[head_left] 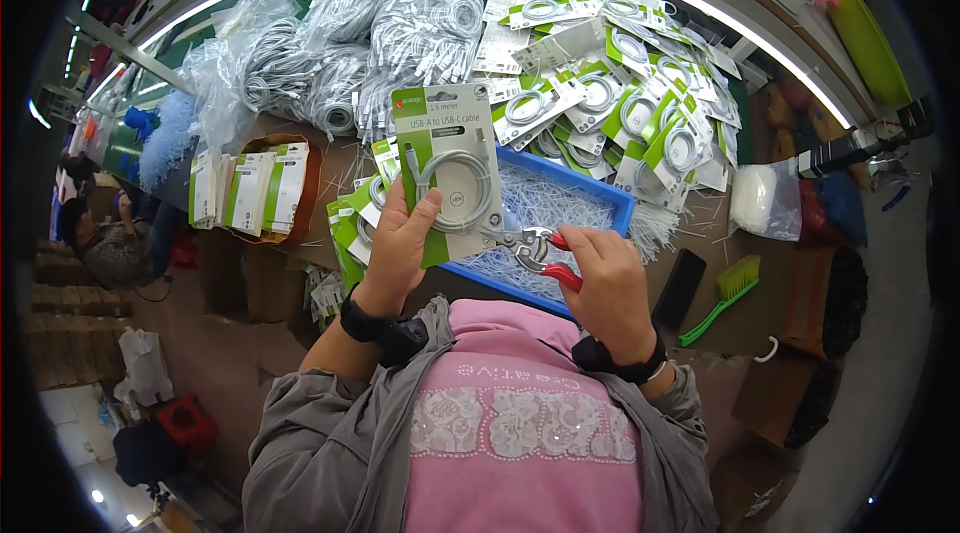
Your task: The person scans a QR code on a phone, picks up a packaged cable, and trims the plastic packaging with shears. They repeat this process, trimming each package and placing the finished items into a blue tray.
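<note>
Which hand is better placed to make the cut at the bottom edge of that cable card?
Right. The right hand already grips the red-handled cutters, whose tip sits at the lower right corner of the cable card. The left hand is occupied holding the card upright from below.

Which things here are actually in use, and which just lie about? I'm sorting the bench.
In use: cable card in left hand; red-handled pliers in right hand; blue tray.
Lying about: green brush; bagged cables; packed cards.
</note>
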Available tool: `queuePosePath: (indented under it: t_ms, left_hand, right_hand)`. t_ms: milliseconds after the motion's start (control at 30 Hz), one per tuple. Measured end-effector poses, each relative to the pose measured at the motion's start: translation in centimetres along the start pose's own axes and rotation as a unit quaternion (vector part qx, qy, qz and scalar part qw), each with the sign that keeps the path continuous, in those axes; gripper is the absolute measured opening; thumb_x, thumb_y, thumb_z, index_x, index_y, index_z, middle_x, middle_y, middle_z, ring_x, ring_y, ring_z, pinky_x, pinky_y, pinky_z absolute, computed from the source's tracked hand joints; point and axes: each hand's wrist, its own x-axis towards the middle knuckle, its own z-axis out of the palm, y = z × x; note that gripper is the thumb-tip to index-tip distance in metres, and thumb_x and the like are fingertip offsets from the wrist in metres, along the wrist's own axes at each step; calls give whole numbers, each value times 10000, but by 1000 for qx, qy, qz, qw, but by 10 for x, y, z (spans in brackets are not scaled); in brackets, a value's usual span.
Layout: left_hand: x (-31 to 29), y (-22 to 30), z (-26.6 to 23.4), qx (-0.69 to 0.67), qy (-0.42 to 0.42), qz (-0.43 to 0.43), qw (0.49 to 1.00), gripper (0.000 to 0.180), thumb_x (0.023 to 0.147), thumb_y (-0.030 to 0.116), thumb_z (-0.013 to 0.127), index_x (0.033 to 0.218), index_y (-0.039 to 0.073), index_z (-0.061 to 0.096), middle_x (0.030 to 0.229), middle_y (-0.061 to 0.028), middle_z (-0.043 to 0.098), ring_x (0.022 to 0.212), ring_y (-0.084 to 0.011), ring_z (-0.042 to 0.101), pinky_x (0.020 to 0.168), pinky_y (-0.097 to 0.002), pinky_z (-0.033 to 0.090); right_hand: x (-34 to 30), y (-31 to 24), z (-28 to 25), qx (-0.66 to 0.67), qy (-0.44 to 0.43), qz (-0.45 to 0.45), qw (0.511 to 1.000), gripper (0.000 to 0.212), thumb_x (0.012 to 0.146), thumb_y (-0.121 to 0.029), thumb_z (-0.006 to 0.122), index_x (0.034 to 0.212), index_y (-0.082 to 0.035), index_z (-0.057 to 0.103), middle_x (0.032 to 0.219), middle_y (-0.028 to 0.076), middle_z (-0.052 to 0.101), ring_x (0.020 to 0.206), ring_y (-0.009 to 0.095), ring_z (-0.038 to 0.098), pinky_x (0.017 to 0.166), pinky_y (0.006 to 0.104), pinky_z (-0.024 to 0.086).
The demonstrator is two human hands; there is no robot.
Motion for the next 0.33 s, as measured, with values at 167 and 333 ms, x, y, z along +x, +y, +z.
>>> queuePosePath:
  t_ms: [167, 333]
  left_hand:
    - [-2, -4, 6, 123, 7, 78, 989, 372, 970, 89, 452, 1328, 30, 370, 1209, -65, 526, 1069, -118, 531, 902, -275, 456]
    - [0, -3, 11, 36, 33, 64, 997, 379, 969, 98, 460, 1332, 35, 368, 1209, -63, 525, 1075, -114, 521, 914, -269, 440]
  right_hand:
    - [0, -2, 4, -36, 13, -7, 999, 441, 668, -102, 735, 1088, -70, 603, 954, 96, 623, 880, 298, 581, 768, 403, 449]
    - [-2, 15, 14, 195, -113, 112, 968, 433, 720, -121, 724, 1128, -86, 585, 1108, 121, 615, 1014, 321, 576, 891, 379, 436]
